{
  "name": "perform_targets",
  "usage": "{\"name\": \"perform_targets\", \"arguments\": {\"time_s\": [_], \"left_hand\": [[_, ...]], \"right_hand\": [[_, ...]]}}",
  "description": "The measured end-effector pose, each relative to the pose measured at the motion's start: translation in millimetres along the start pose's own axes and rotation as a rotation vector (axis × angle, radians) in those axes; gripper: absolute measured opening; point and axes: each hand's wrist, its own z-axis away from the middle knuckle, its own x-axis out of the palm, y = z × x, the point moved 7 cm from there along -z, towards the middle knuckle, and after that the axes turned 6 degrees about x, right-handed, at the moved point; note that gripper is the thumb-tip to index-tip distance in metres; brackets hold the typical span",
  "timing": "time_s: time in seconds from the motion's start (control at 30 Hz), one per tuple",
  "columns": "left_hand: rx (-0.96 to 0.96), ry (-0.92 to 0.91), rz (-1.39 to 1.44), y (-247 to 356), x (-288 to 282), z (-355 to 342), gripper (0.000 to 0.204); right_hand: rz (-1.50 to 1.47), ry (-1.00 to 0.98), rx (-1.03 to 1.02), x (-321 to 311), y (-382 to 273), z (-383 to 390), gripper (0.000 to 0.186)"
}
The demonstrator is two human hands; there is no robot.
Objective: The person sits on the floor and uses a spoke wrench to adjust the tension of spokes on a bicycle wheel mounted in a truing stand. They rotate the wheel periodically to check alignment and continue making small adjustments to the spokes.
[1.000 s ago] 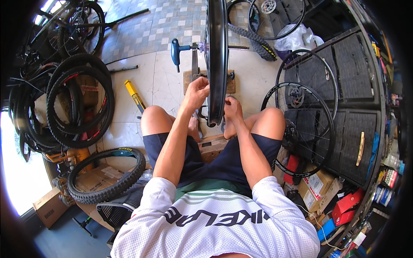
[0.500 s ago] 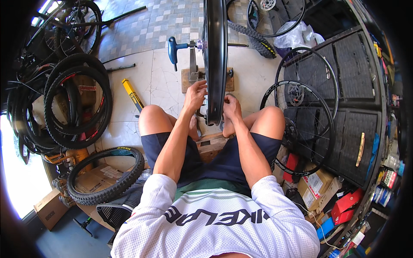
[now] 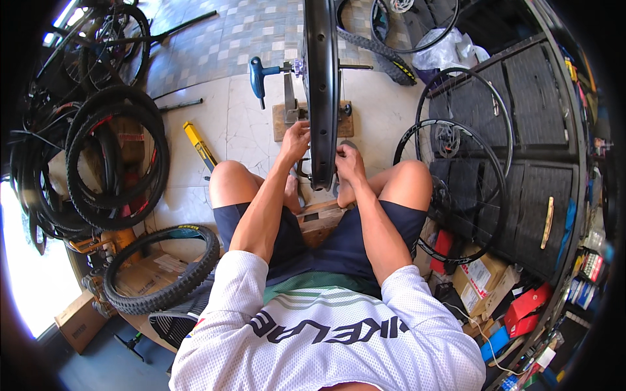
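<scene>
A bare black bicycle wheel rim [image 3: 323, 98] stands upright and edge-on before me, holes along its outer face. Beside its left side is my left hand [image 3: 297, 140], fingers half bent and a little apart, the tips against the wheel. My right hand [image 3: 350, 161] is on the opposite side, fingers curled together close to the rim; whatever they pinch is hidden. A blue-handled hex key [image 3: 259, 78] sticks out left from the purple hub [image 3: 298, 67]. Under the wheel, a metal stand is fixed to a wooden block [image 3: 280, 124].
Left of me hang several tyres [image 3: 117, 156], and one knobbly tyre [image 3: 160, 296] lies over cardboard boxes. A yellow-and-black box [image 3: 199, 144] rests on the floor. Right are spoked wheels [image 3: 502, 221] leaning on black cabinets [image 3: 541, 124], with red boxes [image 3: 527, 309] nearby.
The rim's holes, smeared to a smooth shine before, now show distinctly, so the wheel has slowed or stopped turning. Both hands stay at its sides. The view has shifted slightly.
</scene>
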Motion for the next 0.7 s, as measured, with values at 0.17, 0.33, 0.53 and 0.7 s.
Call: {"name": "perform_targets", "arguments": {"time_s": [0.17, 0.33, 0.53, 0.7], "left_hand": [[0.139, 0.092, -0.144, -53, -32, 5, 0.017], [0.125, -0.077, -0.061, -65, -11, 2, 0.015], [0.149, 0.028, -0.087, -26, -7, 17, 0.013], [0.155, 0.0, -0.19, -16, -5, 20, 0.013]], "right_hand": [[0.102, -0.019, -0.078, 27, -8, -1, 0.03], [0.052, -0.037, -0.045, 13, -9, 6, 0.035], [0.067, -0.084, -0.042, 16, -22, 10, 0.037], [0.1, -0.04, -0.039, 14, -26, 13, 0.034]]}}
